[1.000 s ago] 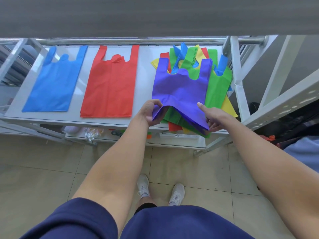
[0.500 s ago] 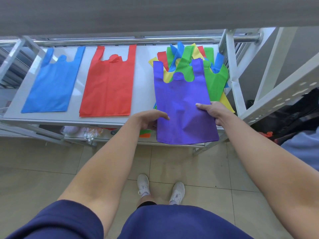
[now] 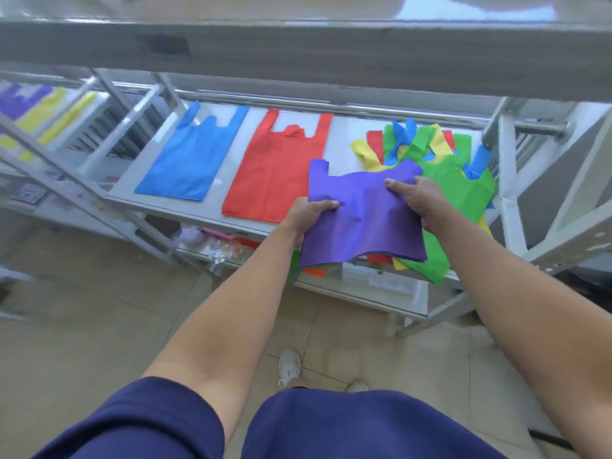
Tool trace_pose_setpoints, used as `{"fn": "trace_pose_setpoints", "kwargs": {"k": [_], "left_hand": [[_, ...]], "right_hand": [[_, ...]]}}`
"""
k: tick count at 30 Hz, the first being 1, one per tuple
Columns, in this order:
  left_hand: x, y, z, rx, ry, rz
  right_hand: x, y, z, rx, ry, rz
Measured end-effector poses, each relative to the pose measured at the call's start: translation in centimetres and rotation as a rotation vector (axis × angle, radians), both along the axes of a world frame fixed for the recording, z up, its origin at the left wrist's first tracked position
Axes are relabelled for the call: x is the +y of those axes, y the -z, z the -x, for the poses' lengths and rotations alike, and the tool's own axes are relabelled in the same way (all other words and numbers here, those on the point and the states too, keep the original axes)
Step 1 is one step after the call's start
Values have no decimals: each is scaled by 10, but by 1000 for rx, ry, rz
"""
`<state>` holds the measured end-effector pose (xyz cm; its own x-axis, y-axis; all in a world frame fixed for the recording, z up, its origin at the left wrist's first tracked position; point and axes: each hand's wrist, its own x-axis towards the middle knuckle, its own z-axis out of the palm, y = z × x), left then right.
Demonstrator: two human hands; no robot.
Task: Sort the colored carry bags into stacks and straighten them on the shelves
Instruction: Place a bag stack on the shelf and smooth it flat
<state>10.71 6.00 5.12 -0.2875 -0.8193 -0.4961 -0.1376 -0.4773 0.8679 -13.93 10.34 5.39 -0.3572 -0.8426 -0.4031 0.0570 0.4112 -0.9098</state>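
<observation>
- Blue bag (image 3: 185,160) and red bag (image 3: 275,170) lie flat at 10 and 11 o'clock.
- Left hand (image 3: 308,215): grip pinches the left edge of the purple bag (image 3: 361,223).
- Right hand (image 3: 420,200): grip pinches the right edge. The bag runs 12-to-6 over the front of the shelf (image 3: 341,134).
- Mixed pile (image 3: 463,190): 2 o'clock.

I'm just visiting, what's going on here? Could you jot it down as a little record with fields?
held: purple fabric carry bag, in both hands
left hand: grips the bag's left edge
right hand: grips its right side
laid flat: blue fabric carry bag and red fabric carry bag, side by side, apart
unsorted: mixed heap of green, yellow, red and blue bags, right end of the white metal shelf
</observation>
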Motion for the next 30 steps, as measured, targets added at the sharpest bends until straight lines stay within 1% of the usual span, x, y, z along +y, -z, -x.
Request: {"fn": "trace_pose_setpoints", "kwargs": {"k": [4,9,14,16,21,23,26,30], "left_hand": [[-5,-29,-56,16,-177,65],[3,-33,-145,103,-374,113],[46,-27,-248,216,-481,114],[61,-29,-291,199,-536,89],[83,-29,-395,121,-733,57],[91,-27,-438,85,-805,66],[102,-20,-505,84,-930,51],[110,-15,-593,58,-1047,83]], "right_hand": [[-31,-25,-53,60,-107,108],[-54,-49,-121,135,-270,213],[-70,-61,-215,196,-587,292],[-76,-65,-263,225,-670,290],[-87,-60,-390,225,-855,238],[-89,-59,-443,247,-899,221],[-91,-58,-524,232,-947,201],[-101,-63,-625,237,-1016,212]]}}
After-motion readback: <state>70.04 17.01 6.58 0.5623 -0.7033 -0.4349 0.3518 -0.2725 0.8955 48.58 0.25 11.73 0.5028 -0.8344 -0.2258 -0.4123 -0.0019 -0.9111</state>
